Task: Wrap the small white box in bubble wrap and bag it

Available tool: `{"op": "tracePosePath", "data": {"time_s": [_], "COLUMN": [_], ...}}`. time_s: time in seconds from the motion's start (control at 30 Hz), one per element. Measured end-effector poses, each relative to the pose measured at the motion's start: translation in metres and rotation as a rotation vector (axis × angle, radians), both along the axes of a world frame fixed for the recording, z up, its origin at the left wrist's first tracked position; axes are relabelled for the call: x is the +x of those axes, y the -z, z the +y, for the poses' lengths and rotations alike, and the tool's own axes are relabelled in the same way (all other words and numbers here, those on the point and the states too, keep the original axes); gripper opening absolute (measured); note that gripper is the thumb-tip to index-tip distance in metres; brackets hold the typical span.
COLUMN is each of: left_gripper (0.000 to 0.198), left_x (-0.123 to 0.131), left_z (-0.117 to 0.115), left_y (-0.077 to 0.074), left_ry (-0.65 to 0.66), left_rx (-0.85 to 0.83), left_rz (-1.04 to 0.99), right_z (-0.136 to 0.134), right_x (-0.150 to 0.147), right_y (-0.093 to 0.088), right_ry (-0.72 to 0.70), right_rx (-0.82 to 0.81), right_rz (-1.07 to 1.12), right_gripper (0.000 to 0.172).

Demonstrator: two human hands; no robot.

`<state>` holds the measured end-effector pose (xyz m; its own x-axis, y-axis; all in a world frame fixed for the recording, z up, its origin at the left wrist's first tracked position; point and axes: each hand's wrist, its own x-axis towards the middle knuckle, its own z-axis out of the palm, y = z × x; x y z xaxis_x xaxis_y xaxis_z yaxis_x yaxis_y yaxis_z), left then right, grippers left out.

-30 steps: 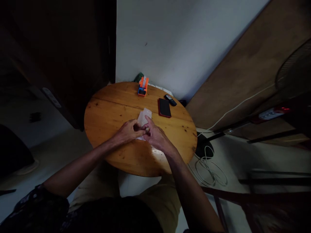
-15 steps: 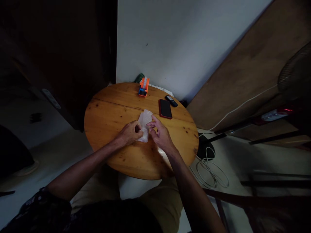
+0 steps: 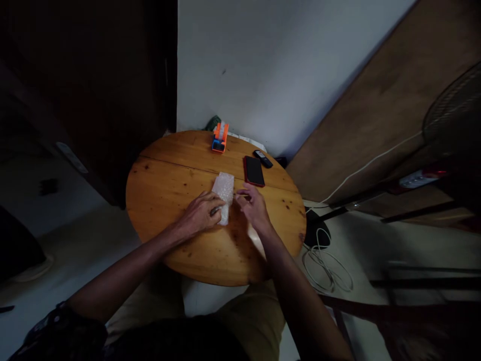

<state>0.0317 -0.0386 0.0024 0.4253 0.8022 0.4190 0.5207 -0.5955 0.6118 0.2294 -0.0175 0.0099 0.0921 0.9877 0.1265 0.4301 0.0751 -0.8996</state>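
A folded piece of bubble wrap (image 3: 225,186), whitish and translucent, lies on the round wooden table (image 3: 158,190). My left hand (image 3: 203,210) is at its lower left, with curled fingers closed on that side of the wrap. Some of the wrap is hidden under those fingers. To the right, a small gap from the wrap, my right hand (image 3: 254,206) hovers with its fingers apart and nothing in them.
Beyond the hands lie a red-edged phone (image 3: 254,171) and a dark remote-like handset (image 3: 262,158). An orange and blue tape dispenser (image 3: 220,137) stands near the wall. Coiled white cable (image 3: 326,271) lies on the floor at right.
My right hand has come off the bubble wrap and moved slightly right. My left hand has flattened onto the wrap's lower left, and the wrap lies flatter and straighter.
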Motion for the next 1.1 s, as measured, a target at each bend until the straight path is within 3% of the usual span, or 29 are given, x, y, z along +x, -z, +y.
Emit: {"op": "tracePosePath", "data": {"time_s": [0.13,0.27,0.37,0.63,0.87,1.1], "left_gripper": [0.032,0.032,0.032,0.034,0.028,0.024], "left_x": [0.000,0.001,0.001,0.000,-0.001,-0.002], "left_z": [0.000,0.000,-0.001,0.000,-0.002,-0.009], "left_y": [0.001,0.001,0.000,0.001,0.000,-0.002], "left_ry": [-0.008,0.007,0.021,-0.038,-0.059,-0.305], "left_rx": [-0.024,-0.039,-0.057,-0.126,-0.135,-0.158], "left_rz": [-0.038,-0.054,-0.067,-0.053,-0.058,-0.067], "right_z": [0.021,0.039,0.047,0.037,0.012,-0.004], "right_x": [-0.006,-0.019,-0.025,-0.028,-0.028,-0.027], "right_y": [-0.008,-0.014,-0.012,-0.011,-0.023,-0.026], "right_ry": [0.050,-0.015,-0.036,-0.149,-0.253,-0.311], "right_rx": [-0.271,-0.312,-0.325,-0.133,-0.053,-0.003], "right_rz": [0.121,0.097,0.132,0.436,0.368,0.240], "right_gripper": [0.045,0.020,0.019,0.029,0.030,0.025]}}
